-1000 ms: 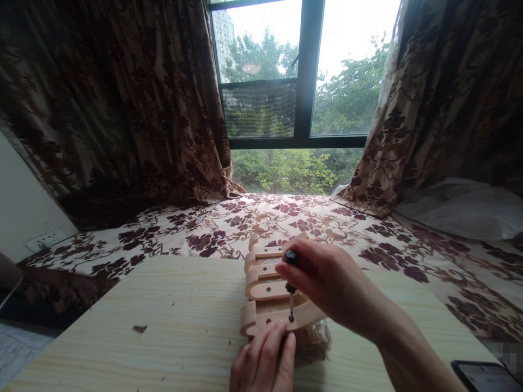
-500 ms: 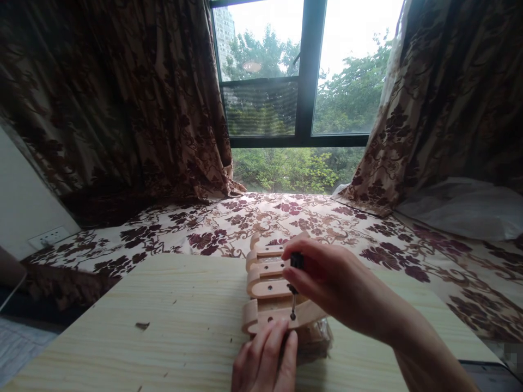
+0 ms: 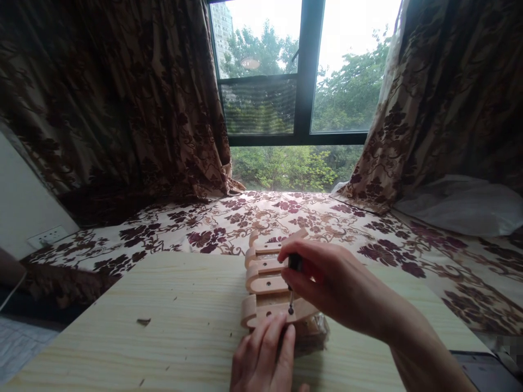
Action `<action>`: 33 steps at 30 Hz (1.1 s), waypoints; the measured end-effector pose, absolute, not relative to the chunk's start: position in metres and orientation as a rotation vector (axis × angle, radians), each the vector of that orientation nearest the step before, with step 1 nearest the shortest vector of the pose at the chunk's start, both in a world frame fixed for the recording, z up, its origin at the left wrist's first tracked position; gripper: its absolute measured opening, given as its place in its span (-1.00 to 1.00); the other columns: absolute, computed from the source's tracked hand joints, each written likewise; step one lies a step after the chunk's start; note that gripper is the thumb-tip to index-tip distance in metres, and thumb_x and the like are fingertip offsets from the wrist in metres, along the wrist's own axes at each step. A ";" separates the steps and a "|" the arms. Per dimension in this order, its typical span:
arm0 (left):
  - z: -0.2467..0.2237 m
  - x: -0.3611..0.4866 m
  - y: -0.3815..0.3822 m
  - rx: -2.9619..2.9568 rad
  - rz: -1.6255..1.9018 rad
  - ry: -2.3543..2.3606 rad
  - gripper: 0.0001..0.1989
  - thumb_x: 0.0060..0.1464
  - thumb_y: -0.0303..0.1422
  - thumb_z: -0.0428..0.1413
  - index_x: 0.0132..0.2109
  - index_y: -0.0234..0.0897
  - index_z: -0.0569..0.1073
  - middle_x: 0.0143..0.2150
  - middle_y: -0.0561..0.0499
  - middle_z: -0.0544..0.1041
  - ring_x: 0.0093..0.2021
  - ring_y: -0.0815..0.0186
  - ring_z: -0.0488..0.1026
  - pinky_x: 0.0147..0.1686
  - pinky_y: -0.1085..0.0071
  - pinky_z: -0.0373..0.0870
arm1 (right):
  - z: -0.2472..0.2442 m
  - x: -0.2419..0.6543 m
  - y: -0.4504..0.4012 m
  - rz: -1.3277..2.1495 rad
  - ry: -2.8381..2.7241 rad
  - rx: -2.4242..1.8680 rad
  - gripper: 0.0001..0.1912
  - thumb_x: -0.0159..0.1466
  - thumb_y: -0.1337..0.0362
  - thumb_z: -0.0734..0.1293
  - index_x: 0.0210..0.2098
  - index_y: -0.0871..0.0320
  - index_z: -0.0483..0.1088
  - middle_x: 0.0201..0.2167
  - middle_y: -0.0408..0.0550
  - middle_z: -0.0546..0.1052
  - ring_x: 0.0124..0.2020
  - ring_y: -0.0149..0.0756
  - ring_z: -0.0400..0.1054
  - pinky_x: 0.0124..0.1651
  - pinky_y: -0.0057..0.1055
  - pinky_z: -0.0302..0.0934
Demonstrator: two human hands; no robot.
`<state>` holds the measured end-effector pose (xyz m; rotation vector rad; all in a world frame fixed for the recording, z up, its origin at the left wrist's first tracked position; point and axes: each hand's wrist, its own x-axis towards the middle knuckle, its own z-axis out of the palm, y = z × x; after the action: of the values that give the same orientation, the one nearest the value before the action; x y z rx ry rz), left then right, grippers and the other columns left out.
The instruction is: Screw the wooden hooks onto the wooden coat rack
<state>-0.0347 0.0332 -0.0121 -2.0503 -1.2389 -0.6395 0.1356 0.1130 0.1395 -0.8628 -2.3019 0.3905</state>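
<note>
My right hand is closed around the black handle of a screwdriver. The shaft points down, and its tip is at a dark screw in the nearest slat of a light wooden piece. That piece has several parallel slats with rounded, curled ends and dark screws or holes along them. My left hand holds the near edge of the same piece, its fingertips pressed on the slat just left of and below the screw. Beneath and right of it lies a bundle in clear plastic, partly hidden.
The piece lies on a pale wooden board with small dark chips on it. Behind spreads a floral cloth below a window. Patterned curtains hang at both sides. A dark flat device is at the lower right.
The view has shifted slightly. Both hands keep their places on the wooden piece, and the screwdriver stays at the same screw. My right hand's fingers sit slightly differently on the handle.
</note>
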 end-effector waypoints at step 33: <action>-0.002 -0.025 0.027 -2.054 -0.642 -1.347 -0.52 -0.01 -0.31 0.05 0.11 -0.20 0.34 0.10 0.06 0.46 0.08 0.29 0.35 -0.03 0.36 0.22 | 0.137 0.132 0.118 0.181 -2.269 -1.136 -0.73 0.33 0.10 0.16 -0.34 0.13 0.34 -0.52 -0.13 0.45 -0.51 -0.33 0.28 -0.42 -0.41 0.03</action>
<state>-0.0253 0.0271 -0.0025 -2.0541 -1.3470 -0.6420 0.1321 0.1184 0.1374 -1.1360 -2.2692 0.1814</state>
